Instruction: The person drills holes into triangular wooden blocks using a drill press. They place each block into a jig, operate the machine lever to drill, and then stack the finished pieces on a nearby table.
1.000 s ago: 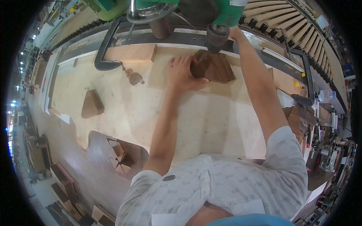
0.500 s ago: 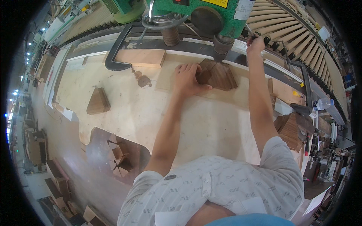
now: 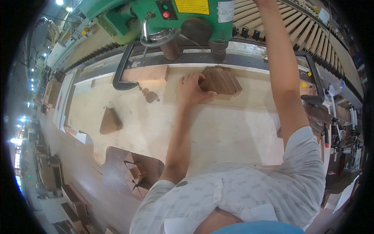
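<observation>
— Any boxes or bins holding things here?

— None that I can make out clearly. The pale plywood counter [image 3: 218, 132] carries loose pieces only: a dark wedge-shaped block [image 3: 110, 121] lies well off to the person's left, and a lighter rectangular board [image 3: 146, 73] sits pinned under a black clamp [image 3: 121, 74] near the back fence.

— Where is the dark wooden piece in relation to the grip?

— The fan-shaped dark wood piece [image 3: 221, 80] lies flat on the counter, right under the green drilling machine [image 3: 183, 15]. The left hand [image 3: 191, 90] rests on its left edge, fingers spread over the corner and the thumb pointing along its front edge. So the grip is a flat press, not a closed fist.

— And the other hand?

— The right arm [image 3: 282, 74] reaches up past the machine's head; the hand itself runs out of the top of the view, so I cannot tell how its grip stands.

— What does the piece look like?

— Brown, darker than the counter, with ribbed lines running across it and a stepped back edge toward the machine's spindles.
</observation>
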### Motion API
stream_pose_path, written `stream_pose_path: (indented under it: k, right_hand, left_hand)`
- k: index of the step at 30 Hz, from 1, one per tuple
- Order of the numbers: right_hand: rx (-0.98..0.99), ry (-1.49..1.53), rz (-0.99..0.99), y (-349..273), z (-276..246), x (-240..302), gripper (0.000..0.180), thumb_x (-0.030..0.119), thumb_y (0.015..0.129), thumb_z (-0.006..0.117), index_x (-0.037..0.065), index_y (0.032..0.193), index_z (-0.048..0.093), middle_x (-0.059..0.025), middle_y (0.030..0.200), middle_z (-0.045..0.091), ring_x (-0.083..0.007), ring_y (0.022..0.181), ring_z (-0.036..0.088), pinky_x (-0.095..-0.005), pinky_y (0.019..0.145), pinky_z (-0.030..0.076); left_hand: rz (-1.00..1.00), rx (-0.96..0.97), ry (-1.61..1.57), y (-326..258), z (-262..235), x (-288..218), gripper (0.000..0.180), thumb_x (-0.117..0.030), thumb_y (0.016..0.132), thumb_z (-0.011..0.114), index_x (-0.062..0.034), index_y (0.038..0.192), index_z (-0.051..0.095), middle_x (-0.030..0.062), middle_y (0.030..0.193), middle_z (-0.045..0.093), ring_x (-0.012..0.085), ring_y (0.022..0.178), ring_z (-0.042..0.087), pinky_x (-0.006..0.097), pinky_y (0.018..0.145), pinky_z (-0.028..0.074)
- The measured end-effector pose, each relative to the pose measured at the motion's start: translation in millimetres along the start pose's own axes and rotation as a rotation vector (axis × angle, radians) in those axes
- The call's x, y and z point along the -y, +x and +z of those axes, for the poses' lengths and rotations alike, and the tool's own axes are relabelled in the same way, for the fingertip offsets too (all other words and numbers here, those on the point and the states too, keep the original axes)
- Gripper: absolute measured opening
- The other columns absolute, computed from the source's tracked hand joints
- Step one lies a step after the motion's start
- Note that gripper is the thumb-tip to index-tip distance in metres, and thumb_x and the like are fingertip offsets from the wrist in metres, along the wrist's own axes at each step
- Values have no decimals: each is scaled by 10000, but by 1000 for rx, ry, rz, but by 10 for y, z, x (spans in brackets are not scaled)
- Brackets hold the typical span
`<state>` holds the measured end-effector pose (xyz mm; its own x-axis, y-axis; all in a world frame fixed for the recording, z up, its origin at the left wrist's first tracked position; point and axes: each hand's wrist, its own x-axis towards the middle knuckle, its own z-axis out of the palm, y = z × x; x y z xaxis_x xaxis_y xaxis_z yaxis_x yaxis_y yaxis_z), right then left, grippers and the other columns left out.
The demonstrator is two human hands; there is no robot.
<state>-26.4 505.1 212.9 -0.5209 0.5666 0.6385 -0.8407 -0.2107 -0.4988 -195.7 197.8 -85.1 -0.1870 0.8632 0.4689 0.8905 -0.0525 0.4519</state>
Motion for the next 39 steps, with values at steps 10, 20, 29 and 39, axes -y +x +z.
stream_pose_path:
  k: [10,20,29,39]
  right_hand:
    - [-332,-388,0,-979,-268,-695,492,392,1113,347,11,1129,658,-82,965,716,-226,849,603,-390,886,483]
    - [-84,-2165,525,-3701,410,-1366,952,695,758,773,16,1401,596,-186,1265,611,-378,1170,596,-513,979,456]
    - [-80,-2024,409,-3903,594,-1447,785,354,714,918,17,1340,585,-158,1182,589,-326,1136,587,-486,918,476]
    - [-341,-1546,659,-3775,503,-1165,613,346,793,883,17,1259,659,-138,1143,623,-277,1000,659,-390,801,559]
  left_hand:
    - [-66,-25,-237,-78,155,379,470,-518,865,774,-64,982,760,115,1235,711,343,1207,586,480,1078,372]
    - [-340,-69,-715,65,121,193,642,-538,1091,436,-9,815,673,76,1023,718,132,802,559,318,789,463]
    - [-462,-250,-913,100,115,336,587,-522,1098,425,-64,868,710,6,1069,756,89,846,507,269,798,388]
    - [-406,-268,-966,134,185,332,543,-527,1091,458,-87,910,720,2,998,749,77,855,596,257,776,419]
